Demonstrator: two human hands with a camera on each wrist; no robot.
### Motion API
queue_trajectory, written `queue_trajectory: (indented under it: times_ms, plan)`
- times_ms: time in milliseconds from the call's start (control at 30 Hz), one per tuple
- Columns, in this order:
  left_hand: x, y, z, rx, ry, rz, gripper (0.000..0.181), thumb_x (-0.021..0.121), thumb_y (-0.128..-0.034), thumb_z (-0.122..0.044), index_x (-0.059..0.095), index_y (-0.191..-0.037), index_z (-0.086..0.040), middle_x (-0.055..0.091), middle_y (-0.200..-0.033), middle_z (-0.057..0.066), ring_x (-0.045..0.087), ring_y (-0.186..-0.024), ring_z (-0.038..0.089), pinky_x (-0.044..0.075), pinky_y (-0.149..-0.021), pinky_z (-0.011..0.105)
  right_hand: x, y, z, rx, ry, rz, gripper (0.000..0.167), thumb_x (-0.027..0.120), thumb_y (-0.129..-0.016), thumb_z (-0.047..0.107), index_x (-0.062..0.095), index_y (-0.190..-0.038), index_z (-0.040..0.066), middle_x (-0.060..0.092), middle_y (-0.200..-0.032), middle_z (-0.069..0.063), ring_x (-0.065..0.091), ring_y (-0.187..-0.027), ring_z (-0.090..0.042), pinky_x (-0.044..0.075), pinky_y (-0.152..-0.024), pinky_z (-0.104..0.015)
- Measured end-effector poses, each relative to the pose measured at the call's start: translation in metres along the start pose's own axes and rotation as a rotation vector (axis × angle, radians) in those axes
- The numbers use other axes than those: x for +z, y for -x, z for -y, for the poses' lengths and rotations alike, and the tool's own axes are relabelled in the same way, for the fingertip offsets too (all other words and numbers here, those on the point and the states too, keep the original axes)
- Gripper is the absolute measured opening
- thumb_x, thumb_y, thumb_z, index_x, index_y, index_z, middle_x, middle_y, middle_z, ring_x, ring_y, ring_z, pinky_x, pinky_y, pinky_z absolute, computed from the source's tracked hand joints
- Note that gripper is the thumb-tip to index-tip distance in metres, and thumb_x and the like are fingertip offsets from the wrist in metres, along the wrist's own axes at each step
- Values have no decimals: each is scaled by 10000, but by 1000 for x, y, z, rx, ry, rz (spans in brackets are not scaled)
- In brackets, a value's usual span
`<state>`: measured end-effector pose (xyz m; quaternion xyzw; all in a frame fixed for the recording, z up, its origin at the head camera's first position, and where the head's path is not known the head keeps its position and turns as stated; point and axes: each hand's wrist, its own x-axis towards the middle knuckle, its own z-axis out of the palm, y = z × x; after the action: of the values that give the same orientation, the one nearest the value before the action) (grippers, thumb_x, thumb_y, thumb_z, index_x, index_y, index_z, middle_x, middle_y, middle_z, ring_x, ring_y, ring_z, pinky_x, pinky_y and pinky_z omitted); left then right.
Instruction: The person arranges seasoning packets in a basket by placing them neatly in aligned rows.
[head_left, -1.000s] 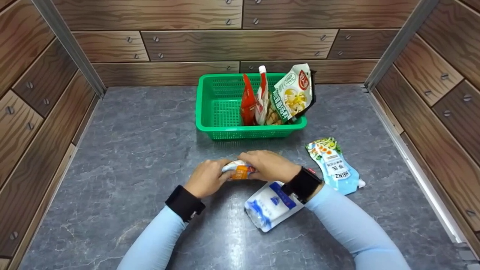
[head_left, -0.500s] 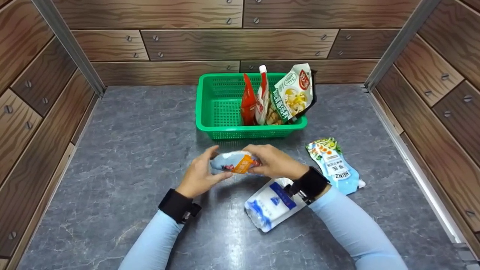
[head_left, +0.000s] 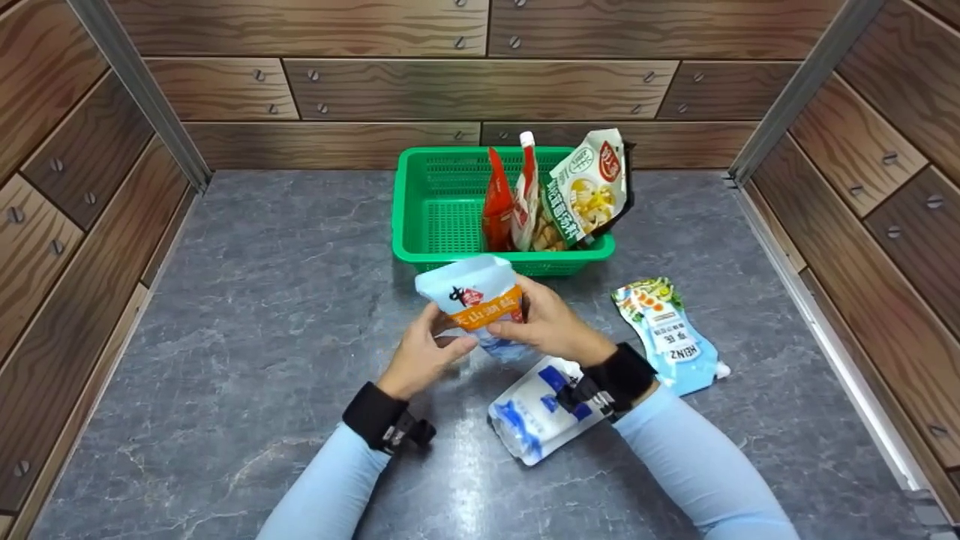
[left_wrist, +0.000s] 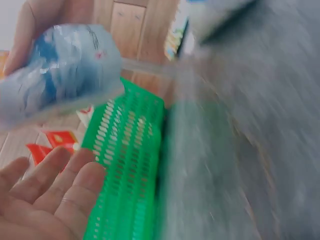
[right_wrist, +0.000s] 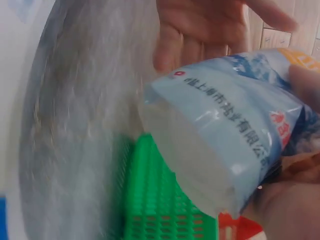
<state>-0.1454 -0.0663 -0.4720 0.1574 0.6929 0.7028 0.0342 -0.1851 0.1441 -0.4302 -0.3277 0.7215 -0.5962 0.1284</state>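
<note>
In the head view, my right hand (head_left: 559,322) grips a light-blue bag of salt (head_left: 484,296) by its right side, thumb across the front. The bag is raised above the floor, its orange band facing me. My left hand (head_left: 420,352) is at the bag's lower left, with its fingers partly hidden behind it. The left wrist view has the left palm (left_wrist: 55,195) spread below the bag, apart from it. Seen from the right wrist, the bag's flat bottom end (right_wrist: 220,120) faces the camera.
Beyond the hands stands a green basket (head_left: 400,217), with a red packet (head_left: 497,206), a white-capped pouch (head_left: 523,202) and a soup-seasoning packet (head_left: 589,187) on its right side. A blue-white pouch (head_left: 536,416) lies near my right wrist. A Heinz pouch (head_left: 667,337) lies farther right.
Both hands held the bag low at first. The left hand loosened its hold, and the bag has been tipped up so that its printed front shows. The basket and other pouches stay put.
</note>
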Motion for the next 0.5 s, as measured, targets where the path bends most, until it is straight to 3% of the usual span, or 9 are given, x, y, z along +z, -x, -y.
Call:
queue_trajectory:
  times_ms: [100,200,500]
  plan:
    - [6,-2,-4,41,1,-22,468,623,-937,-82,434,-1347,40,554,-1271,193,573,-1126,288,497,-907,357,6,2,-5,42,-92,-13,548,651,-869,-62,408,-1361,-41,580,-1195,-180,611,-1025,-279,517,-866,-390]
    - [9,-3,-8,94,-30,-43,360,600,-950,-74,504,-1269,60,609,-1185,190,618,-1038,251,517,-862,352,11,3,-8,61,-108,-10,527,640,-877,-63,401,-1347,-66,577,-1196,-201,611,-1032,-279,509,-886,-402]
    - [4,1,-13,191,-225,-57,215,632,-909,-1,598,-1104,84,683,-1019,191,679,-882,245,551,-737,303,-5,3,-24,39,43,-65,441,662,-881,-21,523,-1298,-49,616,-1157,-185,637,-973,-281,552,-783,-379]
